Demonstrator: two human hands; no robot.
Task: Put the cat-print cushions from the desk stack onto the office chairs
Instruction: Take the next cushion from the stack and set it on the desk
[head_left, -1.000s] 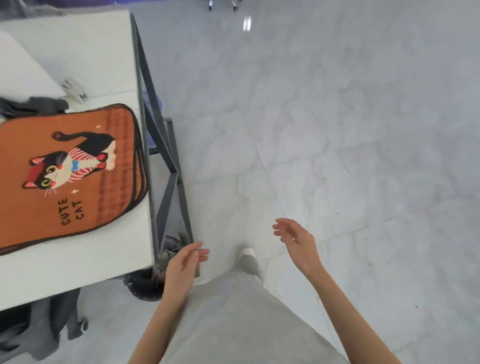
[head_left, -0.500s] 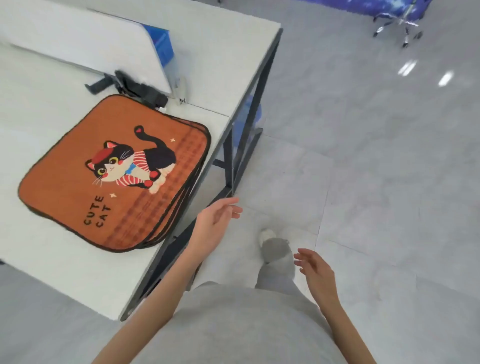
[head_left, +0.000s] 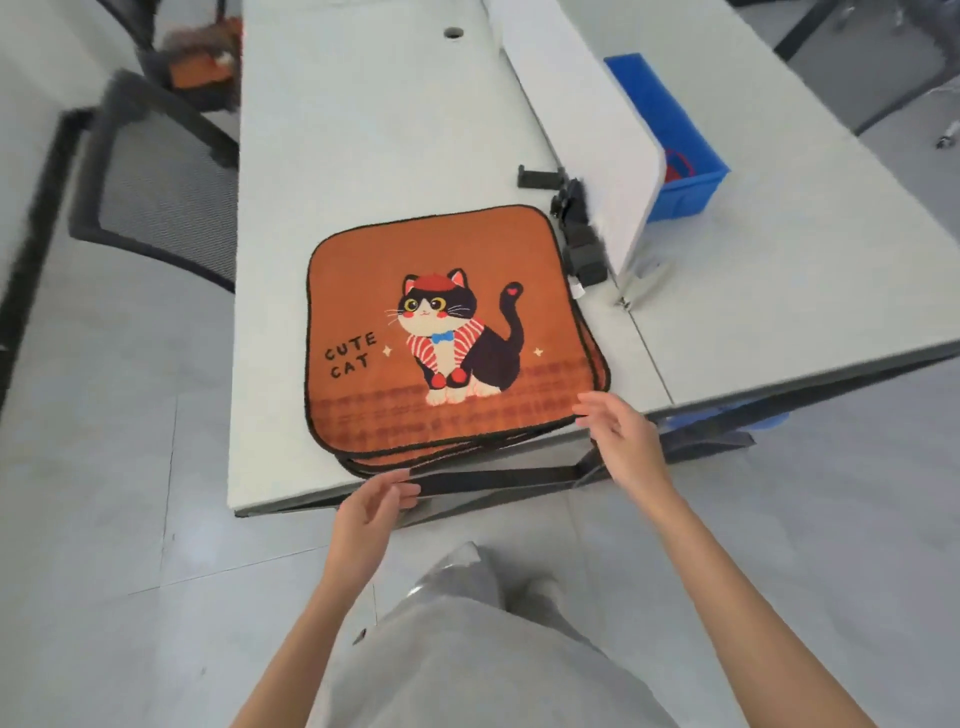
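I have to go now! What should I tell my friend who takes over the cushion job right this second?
Left hand: open, near the stack's front edge, holding nothing.
Right hand: open, fingertips at the stack's front right corner, no grip.
Cushions: stacked on the desk, cat side up.
Done: one far chair seems to hold something orange, too blurry to tell.
Left: lift the top cushion and take it to the nearer chair; carry on with the others.

Your hands reach the cushion stack at the bench edge.
Your left hand (head_left: 370, 512) hovers open just below the cushions (head_left: 447, 332); your right hand (head_left: 626, 441) touches their near right corner, an office chair (head_left: 156, 176) far left.
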